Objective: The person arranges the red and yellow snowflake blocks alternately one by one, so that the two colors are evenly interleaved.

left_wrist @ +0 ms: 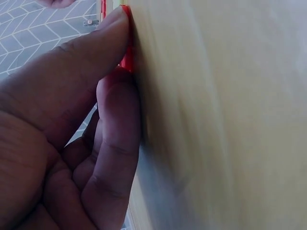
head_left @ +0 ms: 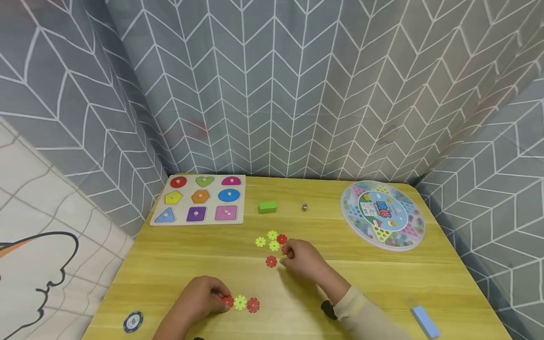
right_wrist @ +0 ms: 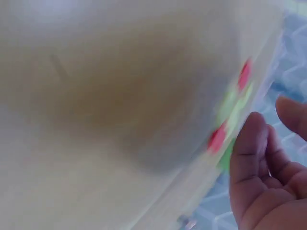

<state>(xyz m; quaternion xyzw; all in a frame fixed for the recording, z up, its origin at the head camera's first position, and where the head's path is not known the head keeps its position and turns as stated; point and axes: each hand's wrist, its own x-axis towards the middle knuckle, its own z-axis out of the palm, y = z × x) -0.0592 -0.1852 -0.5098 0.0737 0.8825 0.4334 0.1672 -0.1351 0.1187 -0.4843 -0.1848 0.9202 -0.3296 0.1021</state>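
Observation:
My left hand [head_left: 199,301] pinches a red notched disc [head_left: 228,301] by its edge, low over the wooden table [head_left: 204,255]. Beside it, in a row to the right, lie a yellow-green notched disc [head_left: 240,302] and another red disc [head_left: 253,305]. Further back, my right hand [head_left: 303,259] hovers at a loose cluster of the same discs, its fingertips overlapping a few of them. A red disc [head_left: 271,261] lies just left of these fingertips, and yellow-green discs [head_left: 274,245] sit behind. In the right wrist view, thumb and fingers [right_wrist: 252,139] stand apart with nothing visible between them.
A shape puzzle board [head_left: 214,200] stands back left, with a green block [head_left: 267,207] and a small metallic piece [head_left: 304,207] beside it. A round game board [head_left: 382,215] lies back right. A poker chip [head_left: 133,322] and a blue block [head_left: 425,322] lie near the front.

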